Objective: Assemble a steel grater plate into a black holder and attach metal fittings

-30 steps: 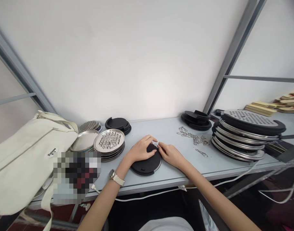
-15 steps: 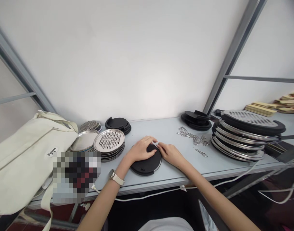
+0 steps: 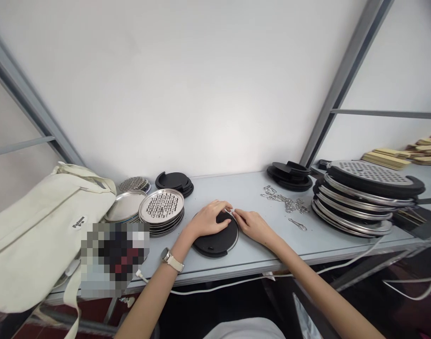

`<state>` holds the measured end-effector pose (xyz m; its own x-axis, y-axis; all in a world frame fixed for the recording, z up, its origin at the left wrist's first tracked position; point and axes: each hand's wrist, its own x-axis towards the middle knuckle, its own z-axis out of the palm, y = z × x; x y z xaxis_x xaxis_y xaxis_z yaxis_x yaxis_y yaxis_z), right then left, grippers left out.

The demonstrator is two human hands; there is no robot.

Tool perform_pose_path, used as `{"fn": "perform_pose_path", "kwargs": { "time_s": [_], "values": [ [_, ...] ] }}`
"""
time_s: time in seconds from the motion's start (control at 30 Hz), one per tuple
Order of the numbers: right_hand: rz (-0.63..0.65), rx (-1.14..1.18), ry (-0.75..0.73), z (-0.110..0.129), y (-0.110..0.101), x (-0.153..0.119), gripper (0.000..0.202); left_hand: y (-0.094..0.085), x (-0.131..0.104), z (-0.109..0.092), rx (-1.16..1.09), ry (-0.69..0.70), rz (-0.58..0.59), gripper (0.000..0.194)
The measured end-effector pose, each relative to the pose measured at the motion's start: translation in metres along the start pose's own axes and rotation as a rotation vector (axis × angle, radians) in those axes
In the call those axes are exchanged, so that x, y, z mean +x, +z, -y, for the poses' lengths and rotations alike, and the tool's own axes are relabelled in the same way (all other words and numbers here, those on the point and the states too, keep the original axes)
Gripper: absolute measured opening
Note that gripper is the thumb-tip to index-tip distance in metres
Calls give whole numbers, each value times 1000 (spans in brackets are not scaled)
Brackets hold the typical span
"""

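Note:
A black round disc (image 3: 215, 242) with a thin metal rim showing at its right lies flat on the table. My left hand (image 3: 211, 219) bends over its far part, thumb on the top face and fingers curled at the rim, holding it. At the disc's upper right edge, my right hand (image 3: 252, 225) is closed in a pinch on a small metal wire clip, mostly hidden by the fingertips. More wire clips (image 3: 289, 205) lie in a loose pile to the right, with a single wire clip (image 3: 297, 224) apart from them.
Left of my hands stands a stack of round metal grater plates (image 3: 162, 207), with plain metal discs (image 3: 126, 206) beside it. Black holders (image 3: 174, 181) lie behind. Far right, a tall stack of black-and-metal discs (image 3: 353, 207) rises. A cream bag (image 3: 49, 230) covers the left end.
The view has shifted slightly. My right fingertips have closed in over the wire clip, so less of its loop shows. My left hand keeps its place on the disc.

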<state>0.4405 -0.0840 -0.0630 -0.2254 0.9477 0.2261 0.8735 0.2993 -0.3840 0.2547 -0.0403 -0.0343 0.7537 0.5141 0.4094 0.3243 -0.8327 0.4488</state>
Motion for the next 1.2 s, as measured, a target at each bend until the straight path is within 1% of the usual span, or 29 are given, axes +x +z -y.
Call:
{"fn": "perform_pose_path", "kwargs": {
  "time_s": [0.23,0.47,0.67,0.9,1.2],
  "values": [
    [-4,29,22,1,0,0,32,1,0,1,-14,-24,7,34],
    [-50,71,9,-1,1,0,32,2,-1,3,-8,-29,3,35],
    [-1,68,-37,0,1,0,32,0,0,2,-6,-11,5,34],
    [0,122,-52,2,-2,-1,35,-1,1,2,8,29,30,28],
    [-5,168,-34,1,0,-2,35,0,2,2,-24,45,35,30]
  ]
}}
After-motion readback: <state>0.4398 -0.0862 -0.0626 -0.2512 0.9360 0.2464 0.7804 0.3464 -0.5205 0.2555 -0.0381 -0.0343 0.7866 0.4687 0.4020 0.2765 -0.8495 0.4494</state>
